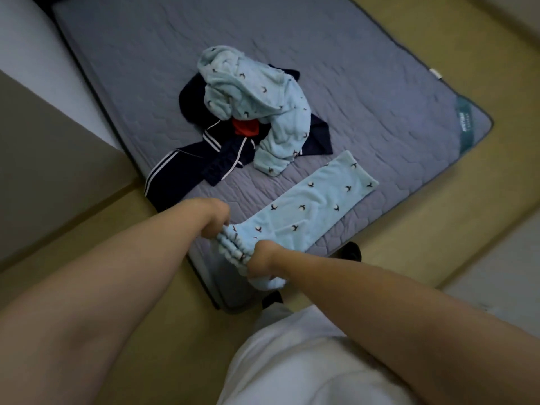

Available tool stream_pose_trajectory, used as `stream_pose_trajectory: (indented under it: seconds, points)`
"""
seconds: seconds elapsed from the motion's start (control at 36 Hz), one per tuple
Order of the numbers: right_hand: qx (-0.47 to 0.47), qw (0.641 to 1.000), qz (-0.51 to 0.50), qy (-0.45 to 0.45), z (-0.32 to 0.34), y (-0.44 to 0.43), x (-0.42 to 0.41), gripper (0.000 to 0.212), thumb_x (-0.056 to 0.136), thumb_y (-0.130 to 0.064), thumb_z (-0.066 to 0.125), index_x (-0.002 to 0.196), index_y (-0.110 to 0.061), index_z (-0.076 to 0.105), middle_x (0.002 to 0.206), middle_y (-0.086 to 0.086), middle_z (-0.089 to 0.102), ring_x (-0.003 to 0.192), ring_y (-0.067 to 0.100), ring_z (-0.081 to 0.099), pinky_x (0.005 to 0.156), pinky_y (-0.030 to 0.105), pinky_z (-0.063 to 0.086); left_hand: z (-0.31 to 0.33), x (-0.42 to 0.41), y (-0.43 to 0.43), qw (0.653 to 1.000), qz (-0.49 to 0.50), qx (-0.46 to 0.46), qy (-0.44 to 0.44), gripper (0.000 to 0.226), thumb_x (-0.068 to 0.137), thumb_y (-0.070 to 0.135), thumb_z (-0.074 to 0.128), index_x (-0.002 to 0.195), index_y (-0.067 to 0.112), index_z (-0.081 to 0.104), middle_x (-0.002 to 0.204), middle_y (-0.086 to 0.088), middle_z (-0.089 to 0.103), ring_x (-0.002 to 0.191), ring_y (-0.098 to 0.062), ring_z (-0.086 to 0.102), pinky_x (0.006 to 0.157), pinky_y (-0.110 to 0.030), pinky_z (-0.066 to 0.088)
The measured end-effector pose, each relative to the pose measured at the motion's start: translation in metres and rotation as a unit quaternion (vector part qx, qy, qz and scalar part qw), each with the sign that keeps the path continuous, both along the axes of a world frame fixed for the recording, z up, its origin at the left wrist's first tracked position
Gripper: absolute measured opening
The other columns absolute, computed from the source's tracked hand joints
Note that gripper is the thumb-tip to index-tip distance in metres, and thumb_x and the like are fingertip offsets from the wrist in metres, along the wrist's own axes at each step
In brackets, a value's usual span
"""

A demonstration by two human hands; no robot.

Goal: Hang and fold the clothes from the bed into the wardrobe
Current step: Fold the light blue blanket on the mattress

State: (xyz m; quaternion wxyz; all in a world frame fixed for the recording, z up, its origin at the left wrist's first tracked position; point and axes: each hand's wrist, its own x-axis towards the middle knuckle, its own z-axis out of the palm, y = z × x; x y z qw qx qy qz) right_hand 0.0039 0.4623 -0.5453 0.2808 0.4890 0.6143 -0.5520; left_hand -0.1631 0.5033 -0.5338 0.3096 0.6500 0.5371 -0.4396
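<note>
Light blue pyjama trousers [309,206] with small dark bird prints lie stretched along the near edge of the grey mattress [365,83]. My left hand [214,219] and my right hand [263,258] both grip the gathered elastic waistband, side by side at the mattress corner. Farther back lies a heap: a matching light blue pyjama top [254,100] on a navy jacket with white stripes [210,159], with a red garment [245,127] showing between them.
The mattress sits low on a tan floor [438,223]. A pale wall and a brown panel [43,159] stand at the left. My white shirt [306,361] fills the bottom of the view.
</note>
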Motion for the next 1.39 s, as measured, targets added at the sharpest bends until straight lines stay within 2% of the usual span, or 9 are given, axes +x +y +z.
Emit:
stream_pose_trajectory:
  seconds: [0.11, 0.25, 0.42, 0.69, 0.83, 0.97, 1.14, 1.22, 1.39]
  points:
    - [0.043, 0.998, -0.034, -0.009, -0.011, 0.051, 0.060, 0.054, 0.089, -0.033, 0.068, 0.132, -0.007, 0.048, 0.125, 0.014, 0.055, 0.115, 0.031, 0.057, 0.090, 0.038, 0.052, -0.006, 0.057, 0.062, 0.999, -0.037, 0.024, -0.020, 0.021, 0.083, 0.016, 0.064, 0.103, 0.019, 0.069, 0.095, -0.005, 0.063, 0.081, -0.023, 0.060, 0.066, -0.033, 0.051]
    - [0.049, 0.995, -0.085, -0.006, -0.042, 0.127, 0.138, 0.035, 0.084, -0.021, 0.072, 0.111, -0.006, 0.055, 0.109, 0.014, 0.058, 0.092, 0.030, 0.060, 0.062, 0.034, 0.053, -0.037, 0.132, 0.151, 0.994, 0.001, 0.063, -0.087, 0.041, 0.088, 0.016, 0.056, 0.128, 0.023, 0.061, 0.086, 0.003, 0.052, 0.071, -0.014, 0.051, 0.053, -0.029, 0.042]
    - [0.051, 0.997, -0.066, -0.007, -0.100, 0.235, 0.227, 0.030, 0.086, -0.020, 0.067, 0.112, -0.005, 0.062, 0.105, 0.011, 0.061, 0.100, 0.030, 0.063, 0.081, 0.037, 0.054, -0.092, 0.212, 0.250, 0.984, 0.076, 0.098, -0.125, 0.048, 0.085, 0.017, 0.056, 0.133, 0.027, 0.058, 0.128, -0.007, 0.059, 0.097, -0.022, 0.054, 0.076, -0.034, 0.053]
    - [0.036, 0.998, -0.053, 0.001, -0.247, 0.388, 0.312, 0.031, 0.088, -0.020, 0.066, 0.114, -0.004, 0.060, 0.110, 0.014, 0.060, 0.102, 0.030, 0.060, 0.077, 0.033, 0.047, -0.230, 0.290, 0.377, 0.977, 0.127, 0.122, -0.122, 0.037, 0.084, 0.016, 0.057, 0.120, 0.024, 0.063, 0.115, -0.005, 0.064, 0.089, -0.020, 0.052, 0.074, -0.031, 0.043]
    - [-0.046, 0.992, -0.116, 0.020, -0.315, 0.413, 0.325, 0.036, 0.086, -0.008, 0.069, 0.120, 0.002, 0.060, 0.112, 0.019, 0.061, 0.108, 0.037, 0.062, 0.090, 0.048, 0.055, -0.295, 0.308, 0.401, 0.979, 0.115, 0.132, -0.104, 0.038, 0.090, 0.023, 0.053, 0.128, 0.024, 0.060, 0.120, -0.008, 0.058, 0.111, -0.029, 0.056, 0.093, -0.043, 0.048]
    - [-0.047, 0.985, -0.168, 0.015, -0.366, 0.428, 0.341, 0.036, 0.081, -0.008, 0.073, 0.115, -0.003, 0.065, 0.098, 0.012, 0.064, 0.086, 0.028, 0.062, 0.069, 0.036, 0.053, -0.336, 0.322, 0.422, 0.976, 0.125, 0.139, -0.112, 0.035, 0.090, 0.022, 0.049, 0.123, 0.021, 0.061, 0.119, -0.010, 0.058, 0.110, -0.030, 0.054, 0.091, -0.041, 0.047]
    - [0.005, 0.996, -0.059, -0.073, -0.405, 0.429, 0.342, 0.060, 0.081, -0.035, 0.068, 0.134, -0.016, 0.045, 0.138, 0.017, 0.044, 0.128, 0.037, 0.042, 0.105, 0.046, 0.043, -0.369, 0.336, 0.441, 0.989, 0.029, 0.114, -0.091, 0.045, 0.090, 0.025, 0.055, 0.136, 0.022, 0.054, 0.133, -0.006, 0.050, 0.124, -0.027, 0.047, 0.099, -0.041, 0.042]
    - [-0.032, 0.989, -0.139, -0.037, -0.415, 0.435, 0.338, 0.078, 0.076, -0.025, 0.077, 0.141, -0.015, 0.034, 0.140, 0.015, 0.040, 0.127, 0.036, 0.045, 0.094, 0.041, 0.048, -0.380, 0.342, 0.446, 0.989, -0.089, 0.094, -0.078, 0.052, 0.090, 0.030, 0.059, 0.140, 0.026, 0.048, 0.141, -0.003, 0.045, 0.131, -0.025, 0.040, 0.106, -0.043, 0.034]
    - [-0.123, 0.982, -0.139, 0.012, -0.427, 0.455, 0.334, 0.059, 0.065, -0.022, 0.091, 0.117, -0.008, 0.066, 0.113, 0.009, 0.068, 0.096, 0.024, 0.066, 0.080, 0.033, 0.056, -0.400, 0.354, 0.449, 0.986, -0.165, -0.004, -0.025, 0.053, 0.089, 0.031, 0.060, 0.140, 0.028, 0.044, 0.139, -0.001, 0.048, 0.129, -0.024, 0.042, 0.106, -0.042, 0.034]
